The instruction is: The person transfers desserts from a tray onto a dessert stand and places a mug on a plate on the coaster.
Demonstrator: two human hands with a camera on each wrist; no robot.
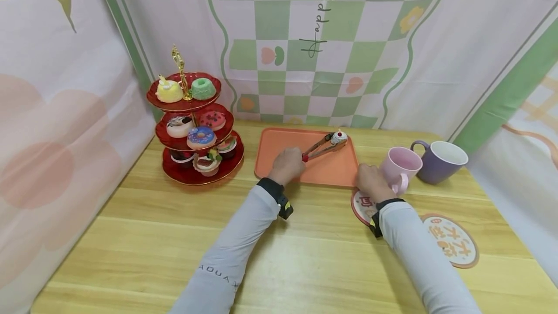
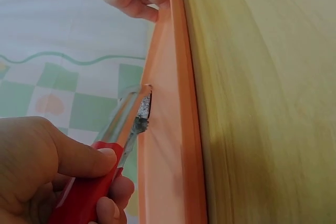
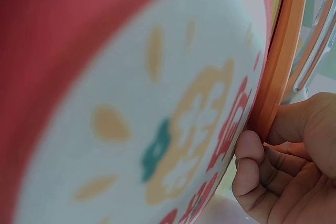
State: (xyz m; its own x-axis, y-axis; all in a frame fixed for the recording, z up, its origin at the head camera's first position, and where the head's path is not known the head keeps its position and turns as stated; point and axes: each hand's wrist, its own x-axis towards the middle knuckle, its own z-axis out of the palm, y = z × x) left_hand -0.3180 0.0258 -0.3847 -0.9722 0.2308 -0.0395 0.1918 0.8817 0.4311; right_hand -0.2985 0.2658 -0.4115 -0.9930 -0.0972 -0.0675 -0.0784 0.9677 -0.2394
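My left hand (image 1: 287,165) grips the red handle of a pair of metal tongs (image 2: 86,192). Between the tong tips is a small cake (image 1: 339,137) with white cream and a red cherry, at the far right of an orange tray (image 1: 281,144). Whether the cake touches the tray I cannot tell. At the tray's near right corner, my right hand (image 1: 372,181) pinches the rim between thumb and fingers. Under that wrist lies a round coaster (image 1: 361,206) with a red edge, partly hidden. A pink mug (image 1: 398,161) stands just right of this hand.
A three-tier red stand (image 1: 231,171) with cakes, donuts and cupcakes occupies the table's left. Behind the pink mug, to its right, stands a purple mug (image 1: 429,166). A second round coaster (image 1: 464,256) lies nearer the front right. Printed curtains (image 1: 287,13) border the table.
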